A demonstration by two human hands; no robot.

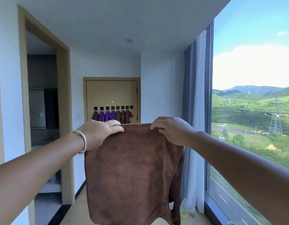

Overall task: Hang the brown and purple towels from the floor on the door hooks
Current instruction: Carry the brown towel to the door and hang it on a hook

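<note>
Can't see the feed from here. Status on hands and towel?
Left hand and right hand both gripping brown towel by its top edge. Door hooks ahead, one free at far right. Path clear.

brown towel (134, 172): bottom cut by frame edge | door (112, 95): lower half hidden behind towel

light: bright daylight from the window (252, 111) on the right
exposure: clouds outside nearly blown out, corridor walls even and pale
dim area: doorway (43, 111) on left is dark inside
shadow: right forearm (238, 159) underside shaded, brown towel (134, 168) backlit and mottled
distortion: wide-angle bend at the edges, door frame and window frame lean
sharpness: soft overall, far door (112, 95) and hooks lack detail
</note>
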